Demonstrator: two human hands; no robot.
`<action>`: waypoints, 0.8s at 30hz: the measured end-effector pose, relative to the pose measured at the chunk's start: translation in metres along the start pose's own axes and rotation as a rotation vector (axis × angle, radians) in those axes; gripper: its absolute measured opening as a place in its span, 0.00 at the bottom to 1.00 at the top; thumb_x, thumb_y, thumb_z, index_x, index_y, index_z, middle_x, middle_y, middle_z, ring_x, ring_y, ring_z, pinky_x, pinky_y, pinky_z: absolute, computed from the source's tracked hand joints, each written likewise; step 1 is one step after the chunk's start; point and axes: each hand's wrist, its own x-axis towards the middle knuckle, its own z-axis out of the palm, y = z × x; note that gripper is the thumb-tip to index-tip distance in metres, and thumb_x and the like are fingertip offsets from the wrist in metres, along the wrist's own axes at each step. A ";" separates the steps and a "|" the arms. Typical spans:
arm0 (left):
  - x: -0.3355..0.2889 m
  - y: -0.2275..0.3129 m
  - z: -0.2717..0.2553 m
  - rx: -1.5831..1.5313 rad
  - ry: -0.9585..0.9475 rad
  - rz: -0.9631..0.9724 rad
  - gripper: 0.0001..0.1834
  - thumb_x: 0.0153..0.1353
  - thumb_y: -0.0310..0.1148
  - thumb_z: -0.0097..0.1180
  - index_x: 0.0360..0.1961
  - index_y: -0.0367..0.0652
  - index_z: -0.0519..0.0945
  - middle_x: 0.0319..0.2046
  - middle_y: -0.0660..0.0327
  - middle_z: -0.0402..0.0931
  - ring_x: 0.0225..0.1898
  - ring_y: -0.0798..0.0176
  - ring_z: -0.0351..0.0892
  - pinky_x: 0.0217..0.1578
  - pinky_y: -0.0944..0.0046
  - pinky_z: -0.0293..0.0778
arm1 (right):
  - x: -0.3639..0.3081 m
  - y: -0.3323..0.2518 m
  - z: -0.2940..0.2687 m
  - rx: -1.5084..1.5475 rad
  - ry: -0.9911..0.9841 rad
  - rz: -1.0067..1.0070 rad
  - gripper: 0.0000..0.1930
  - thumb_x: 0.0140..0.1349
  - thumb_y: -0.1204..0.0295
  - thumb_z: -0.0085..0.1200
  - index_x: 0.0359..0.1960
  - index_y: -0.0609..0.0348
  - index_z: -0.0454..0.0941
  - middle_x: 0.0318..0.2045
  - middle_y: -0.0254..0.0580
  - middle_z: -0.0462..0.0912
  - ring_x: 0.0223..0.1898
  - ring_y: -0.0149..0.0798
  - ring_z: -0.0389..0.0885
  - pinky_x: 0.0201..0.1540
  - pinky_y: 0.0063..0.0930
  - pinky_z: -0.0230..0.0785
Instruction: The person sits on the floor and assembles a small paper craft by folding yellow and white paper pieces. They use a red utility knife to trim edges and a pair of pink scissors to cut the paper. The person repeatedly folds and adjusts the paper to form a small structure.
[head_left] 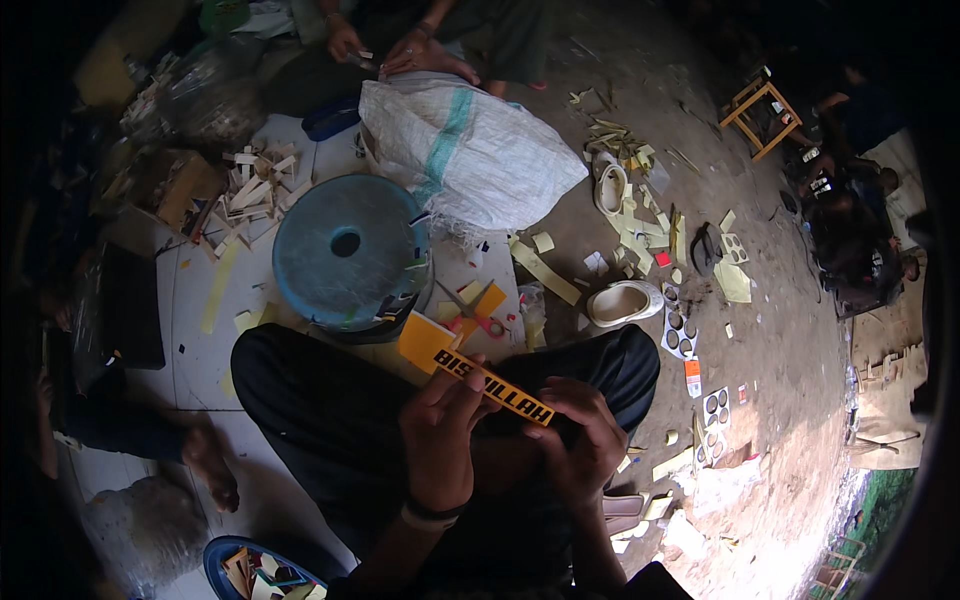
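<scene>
Orange strip w/ black letters pinched betw. left hand & right hand fingers, over lap.

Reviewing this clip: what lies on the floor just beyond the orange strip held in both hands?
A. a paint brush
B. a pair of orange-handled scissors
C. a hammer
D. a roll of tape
B. The scissors lie blades open on the floor beside the round blue stool, just past the orange strip held between the left hand and the right hand.
</scene>
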 end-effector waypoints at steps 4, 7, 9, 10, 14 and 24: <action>-0.007 -0.002 0.004 -0.074 0.033 0.029 0.17 0.74 0.32 0.62 0.58 0.32 0.81 0.47 0.58 0.84 0.45 0.69 0.84 0.48 0.67 0.81 | 0.001 -0.003 0.002 -0.130 0.045 -0.053 0.20 0.50 0.69 0.78 0.43 0.62 0.85 0.40 0.43 0.89 0.47 0.47 0.88 0.54 0.38 0.75; -0.008 -0.003 0.003 -0.109 0.025 0.044 0.17 0.74 0.32 0.62 0.58 0.33 0.81 0.46 0.58 0.85 0.44 0.69 0.84 0.48 0.67 0.81 | 0.007 -0.004 0.001 -0.128 0.035 -0.045 0.20 0.52 0.67 0.77 0.44 0.61 0.85 0.42 0.44 0.90 0.50 0.48 0.88 0.57 0.38 0.74; -0.008 -0.003 0.003 -0.094 0.033 0.056 0.17 0.73 0.33 0.63 0.58 0.33 0.81 0.46 0.58 0.85 0.44 0.70 0.84 0.47 0.68 0.81 | 0.013 -0.003 -0.001 -0.129 -0.014 -0.048 0.22 0.53 0.65 0.77 0.46 0.62 0.85 0.42 0.46 0.90 0.53 0.49 0.88 0.59 0.39 0.74; -0.009 -0.003 0.003 -0.076 0.045 0.072 0.17 0.74 0.32 0.62 0.58 0.33 0.81 0.46 0.58 0.85 0.44 0.70 0.84 0.47 0.68 0.81 | 0.015 -0.004 0.000 -0.109 -0.019 -0.056 0.23 0.54 0.64 0.77 0.48 0.63 0.84 0.42 0.47 0.90 0.54 0.49 0.88 0.60 0.40 0.74; -0.009 -0.001 0.002 -0.035 0.058 0.114 0.17 0.74 0.33 0.62 0.58 0.34 0.81 0.45 0.59 0.85 0.44 0.70 0.84 0.47 0.69 0.80 | 0.007 -0.007 0.003 0.057 0.075 0.123 0.27 0.49 0.66 0.79 0.51 0.61 0.85 0.45 0.47 0.90 0.56 0.50 0.87 0.61 0.40 0.73; -0.012 -0.006 0.001 -0.042 0.071 0.116 0.16 0.73 0.33 0.63 0.55 0.32 0.83 0.46 0.58 0.85 0.45 0.69 0.84 0.47 0.68 0.80 | 0.010 0.001 -0.011 -0.154 -0.105 -0.037 0.47 0.43 0.66 0.82 0.68 0.64 0.73 0.59 0.55 0.84 0.63 0.55 0.81 0.63 0.45 0.73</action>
